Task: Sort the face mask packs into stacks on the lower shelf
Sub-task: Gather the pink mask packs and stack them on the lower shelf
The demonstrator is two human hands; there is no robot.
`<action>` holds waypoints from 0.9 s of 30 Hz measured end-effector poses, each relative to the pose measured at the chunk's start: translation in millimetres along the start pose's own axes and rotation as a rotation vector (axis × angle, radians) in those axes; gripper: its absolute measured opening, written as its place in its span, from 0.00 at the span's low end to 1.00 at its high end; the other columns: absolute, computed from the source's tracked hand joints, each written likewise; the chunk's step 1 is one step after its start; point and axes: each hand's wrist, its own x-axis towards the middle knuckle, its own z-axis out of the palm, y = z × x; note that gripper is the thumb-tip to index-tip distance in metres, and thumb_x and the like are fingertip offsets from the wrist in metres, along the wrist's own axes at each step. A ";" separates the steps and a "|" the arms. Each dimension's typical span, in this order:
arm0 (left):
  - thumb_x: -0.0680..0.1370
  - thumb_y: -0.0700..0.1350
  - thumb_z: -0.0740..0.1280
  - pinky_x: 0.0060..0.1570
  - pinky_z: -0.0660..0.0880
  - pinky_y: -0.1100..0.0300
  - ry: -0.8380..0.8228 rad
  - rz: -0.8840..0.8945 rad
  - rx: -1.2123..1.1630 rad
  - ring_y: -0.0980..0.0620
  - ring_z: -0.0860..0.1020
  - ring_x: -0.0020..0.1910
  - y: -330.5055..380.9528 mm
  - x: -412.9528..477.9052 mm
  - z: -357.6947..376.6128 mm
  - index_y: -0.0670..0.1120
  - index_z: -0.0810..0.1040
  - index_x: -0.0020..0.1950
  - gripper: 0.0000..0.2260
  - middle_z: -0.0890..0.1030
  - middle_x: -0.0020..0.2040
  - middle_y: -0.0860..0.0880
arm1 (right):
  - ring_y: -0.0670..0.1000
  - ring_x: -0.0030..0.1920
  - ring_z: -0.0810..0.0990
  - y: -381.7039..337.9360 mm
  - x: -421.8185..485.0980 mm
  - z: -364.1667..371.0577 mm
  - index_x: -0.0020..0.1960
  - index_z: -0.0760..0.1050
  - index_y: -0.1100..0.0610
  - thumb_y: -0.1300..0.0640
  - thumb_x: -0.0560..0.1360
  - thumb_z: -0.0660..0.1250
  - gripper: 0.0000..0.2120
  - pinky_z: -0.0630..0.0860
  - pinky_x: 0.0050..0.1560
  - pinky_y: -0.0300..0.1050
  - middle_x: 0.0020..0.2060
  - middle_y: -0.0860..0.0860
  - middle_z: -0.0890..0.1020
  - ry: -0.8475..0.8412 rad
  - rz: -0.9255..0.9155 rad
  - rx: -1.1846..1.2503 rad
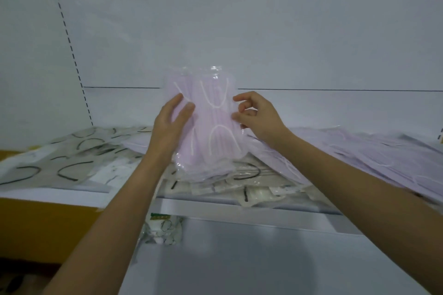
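Note:
A clear pack of pink face masks (pixel 211 122) with white ear loops stands upright between my hands above the upper shelf (pixel 203 206). My left hand (pixel 171 122) lies against its left edge with straight fingers. My right hand (pixel 257 115) pinches its right edge between thumb and curled fingers. Grey-white mask packs with black loops (pixel 72 160) lie spread on the left of that shelf. Pink packs (pixel 359 151) lie fanned out on its right. Below, the lower shelf (pixel 239 258) shows, with one pack with black loops (pixel 164 227) at its back left.
A white back panel (pixel 239 31) rises behind the shelf, with a slotted upright (pixel 69 43) at the left. A yellow-brown surface (pixel 48 230) sits at the lower left beside the shelves.

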 end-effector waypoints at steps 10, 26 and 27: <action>0.74 0.32 0.67 0.59 0.64 0.78 0.175 0.138 0.191 0.63 0.64 0.66 -18.5 47.6 -159.3 0.49 0.59 0.75 0.33 0.64 0.70 0.57 | 0.53 0.46 0.76 21.4 67.8 84.8 0.63 0.70 0.59 0.56 0.75 0.68 0.18 0.73 0.43 0.41 0.51 0.55 0.76 -0.106 0.245 -0.437; 0.76 0.38 0.68 0.61 0.71 0.41 -0.003 -0.003 0.292 0.45 0.71 0.64 -87.0 84.8 -207.5 0.49 0.69 0.69 0.23 0.70 0.67 0.49 | 0.55 0.44 0.75 52.4 107.5 182.7 0.51 0.70 0.62 0.47 0.72 0.71 0.20 0.70 0.42 0.43 0.45 0.56 0.76 -0.148 0.581 -0.846; 0.76 0.38 0.68 0.62 0.70 0.42 -0.007 -0.012 0.283 0.46 0.71 0.64 -89.6 83.7 -207.7 0.49 0.69 0.69 0.23 0.70 0.67 0.49 | 0.55 0.45 0.74 55.4 106.9 187.1 0.55 0.69 0.62 0.51 0.71 0.72 0.21 0.70 0.43 0.44 0.47 0.56 0.76 -0.121 0.590 -0.842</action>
